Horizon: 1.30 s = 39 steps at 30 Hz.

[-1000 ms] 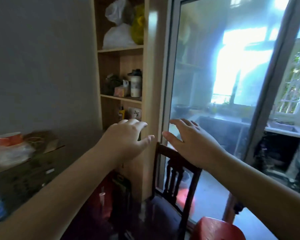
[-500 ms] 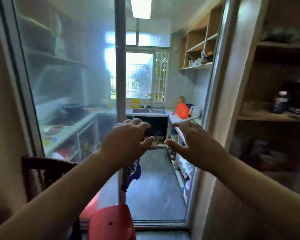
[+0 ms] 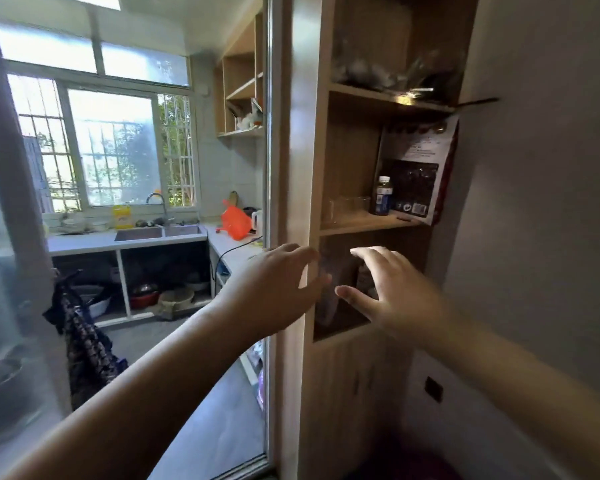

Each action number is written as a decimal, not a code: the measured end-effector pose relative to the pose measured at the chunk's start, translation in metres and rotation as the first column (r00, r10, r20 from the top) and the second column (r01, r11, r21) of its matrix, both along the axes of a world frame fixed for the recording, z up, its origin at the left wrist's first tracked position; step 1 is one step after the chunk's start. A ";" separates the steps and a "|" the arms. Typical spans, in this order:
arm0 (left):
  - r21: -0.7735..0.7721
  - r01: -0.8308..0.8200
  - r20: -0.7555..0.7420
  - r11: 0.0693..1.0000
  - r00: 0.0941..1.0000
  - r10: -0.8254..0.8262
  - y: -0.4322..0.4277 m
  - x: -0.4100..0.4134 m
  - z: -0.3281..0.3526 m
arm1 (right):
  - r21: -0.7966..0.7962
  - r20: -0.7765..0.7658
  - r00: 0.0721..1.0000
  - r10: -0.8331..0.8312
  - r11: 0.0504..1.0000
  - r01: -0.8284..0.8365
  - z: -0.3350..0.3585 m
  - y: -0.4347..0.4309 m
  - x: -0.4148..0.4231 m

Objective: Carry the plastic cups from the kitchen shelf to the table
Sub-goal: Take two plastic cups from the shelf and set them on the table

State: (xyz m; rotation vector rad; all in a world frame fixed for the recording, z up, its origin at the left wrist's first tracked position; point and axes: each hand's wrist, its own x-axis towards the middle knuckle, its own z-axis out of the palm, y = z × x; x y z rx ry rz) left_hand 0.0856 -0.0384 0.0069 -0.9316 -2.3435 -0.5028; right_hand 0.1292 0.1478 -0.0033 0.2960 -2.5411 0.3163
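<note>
A tall wooden shelf unit [image 3: 323, 161] stands right of the kitchen doorway. On its middle board sit clear plastic cups [image 3: 349, 206], faint and see-through, beside a small bottle [image 3: 382, 196] and a dark red bag [image 3: 418, 174]. Both my hands are raised in front of the lower compartment, below that board. My left hand [image 3: 278, 292] is open with fingers spread, over the shelf's left post. My right hand [image 3: 392, 289] is open too, in front of the dim lower compartment, holding nothing. Blurred clear items stand inside that compartment; I cannot tell what they are.
Through the glass door frame [image 3: 272, 168] on the left lies the kitchen with a sink counter [image 3: 160, 233], an orange bag [image 3: 235, 220] and wall shelves [image 3: 243, 109]. Dark cloth [image 3: 84, 344] hangs at lower left. A plain wall [image 3: 541, 202] closes the right side.
The view has swung right, from the left shelf and table past the kitchen doorway to the right-hand shelf unit. Both hands stayed raised, open and empty.
</note>
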 end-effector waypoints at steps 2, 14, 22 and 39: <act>0.006 0.047 0.012 0.999 0.999 -0.047 0.021 -0.022 -0.004 | -0.007 0.004 0.999 -0.038 0.999 0.038 -0.002 0.018 -0.013; 0.027 0.113 0.004 0.993 0.994 -0.113 0.093 -0.182 -0.018 | -0.075 -0.016 0.997 -0.070 0.995 0.068 -0.005 0.099 -0.155; 0.001 0.072 -0.019 0.997 0.997 -0.072 0.150 -0.262 -0.015 | -0.052 0.021 0.995 -0.097 0.994 0.098 -0.007 0.167 -0.240; 0.043 -0.215 0.016 0.976 0.977 0.215 0.275 -0.416 -0.011 | 0.020 -0.047 0.946 0.321 0.947 -0.321 0.019 0.284 -0.485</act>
